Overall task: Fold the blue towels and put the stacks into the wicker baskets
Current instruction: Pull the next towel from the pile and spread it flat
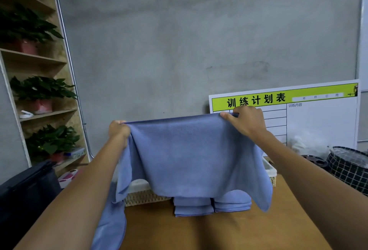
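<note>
At the far left stood a wooden shelf (pixel 39 60) carrying potted plants (pixel 42 90), and below it a dark bag (pixel 27 188) sat beside the brown table (pixel 219 231). The left hand (pixel 119 130) was raised above the table with its fingers curled tight round one upper corner of a blue towel (pixel 195 156), a bunch of cloth gathered in the fist and a long tail of it hanging down past the table's near left edge. The towel was spread in the air between both hands, unfolded, its top edge stretched roughly level and its lower edge drooping over what lay behind. Under that lower edge lay two stacks of folded towels (pixel 211 206) side by side on the table, touching or nearly so, and just behind them a wicker basket (pixel 143 197) with a pale lining, largely hidden by the hanging cloth; whether it held anything could not be told. The right hand (pixel 247 122) pinched the other upper corner between thumb and curled fingers. Behind it a whiteboard (pixel 318 118) with a green header leaned on the grey wall, and a checked bag (pixel 350 168) sat at the far right. By my reading the work was partway: several towels were folded and stacked, this one had yet to be folded, and the stacks had yet to go into a basket.
</note>
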{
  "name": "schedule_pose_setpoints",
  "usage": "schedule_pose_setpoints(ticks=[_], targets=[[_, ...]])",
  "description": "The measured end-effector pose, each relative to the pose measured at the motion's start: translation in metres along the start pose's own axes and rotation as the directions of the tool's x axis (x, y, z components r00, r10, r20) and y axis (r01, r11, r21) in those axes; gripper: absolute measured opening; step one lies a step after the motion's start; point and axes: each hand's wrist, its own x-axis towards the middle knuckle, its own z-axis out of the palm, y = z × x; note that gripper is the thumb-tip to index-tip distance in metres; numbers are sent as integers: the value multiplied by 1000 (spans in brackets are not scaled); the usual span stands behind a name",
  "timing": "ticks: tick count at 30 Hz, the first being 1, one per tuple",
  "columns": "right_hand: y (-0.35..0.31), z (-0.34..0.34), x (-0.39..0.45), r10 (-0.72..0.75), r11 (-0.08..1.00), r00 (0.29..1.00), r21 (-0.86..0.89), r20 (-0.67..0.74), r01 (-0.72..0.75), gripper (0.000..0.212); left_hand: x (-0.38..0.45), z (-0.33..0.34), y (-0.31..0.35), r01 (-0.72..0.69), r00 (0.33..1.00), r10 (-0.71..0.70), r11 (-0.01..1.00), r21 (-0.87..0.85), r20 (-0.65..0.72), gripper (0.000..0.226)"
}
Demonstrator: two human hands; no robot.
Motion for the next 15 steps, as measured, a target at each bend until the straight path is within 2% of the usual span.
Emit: schedule_pose_setpoints(ticks=[3, 5, 6, 8, 10, 12, 15], targets=[[4, -2, -5, 5, 1000, 1000, -2, -21, -5, 59, -14, -3, 4, -122, 990, 130, 984, 127, -60, 26], [11, -11, -10, 9, 1000, 999, -15, -49, -10, 58, -28, -16, 6, -315, 941, 338, 899, 306, -26, 22], [16, -17, -13, 15, 1000, 998, -14, -62, -16, 57, -33, -24, 6, -429, 887, 462, 810, 399, 16, 20], [25, -31, -21, 29, 1000, 996, 3, -83, -29, 57, -43, -41, 4, -623, 738, 659, 583, 522, 145, 17], [31, -42, -30, 28, 999, 994, 22, -103, -26, 58, -50, -58, 2, -726, 618, 745, 420, 544, 250, 18], [33, -49, -40, 0, 999, 988, 35, -154, 5, 60, -59, -72, 3, -774, 561, 784, 383, 505, 266, 19], [36, -62, -61, -127, 992, 955, -25, -266, 125, 62, -81, -94, 8, -821, 532, 811, 424, 383, 243, 28]])
